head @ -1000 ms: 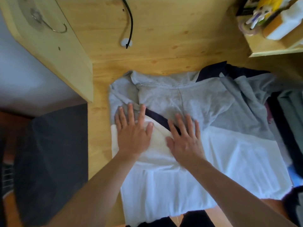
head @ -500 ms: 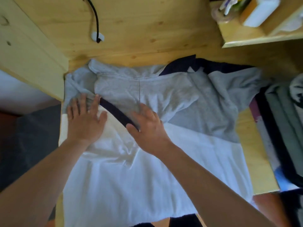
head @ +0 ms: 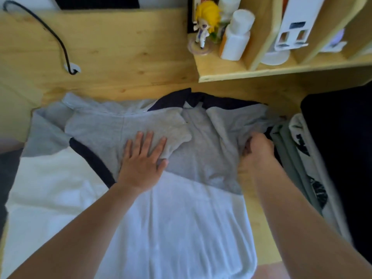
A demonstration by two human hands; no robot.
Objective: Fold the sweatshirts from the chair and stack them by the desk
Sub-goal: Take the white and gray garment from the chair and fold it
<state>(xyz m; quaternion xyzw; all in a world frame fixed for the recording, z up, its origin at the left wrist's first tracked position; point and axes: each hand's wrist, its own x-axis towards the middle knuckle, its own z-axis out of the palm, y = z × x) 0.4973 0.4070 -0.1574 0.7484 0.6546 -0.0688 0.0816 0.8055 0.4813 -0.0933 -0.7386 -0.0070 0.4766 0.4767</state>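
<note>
Sweatshirt (head: 181, 208) spread flat on the wooden desk (head: 120, 47): my left hand (head: 144, 160) presses its grey chest, fingers straight, while my right hand (head: 256, 150) pinches the sleeve beside folded clothes (head: 298, 158).

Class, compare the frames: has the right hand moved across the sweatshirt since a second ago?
Yes. The right hand has left the dark stripe and gone right to grip the sweatshirt at its right sleeve edge.

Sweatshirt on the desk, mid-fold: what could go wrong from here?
1. The right hand grips the right sleeve close beside the folded clothes; pulling the sleeve in may drag that pile askew.
2. Only the flat left hand pins the sweatshirt, so the already folded left side could shift.
3. The hem hangs over the near edge of the desk and may slide.
</note>
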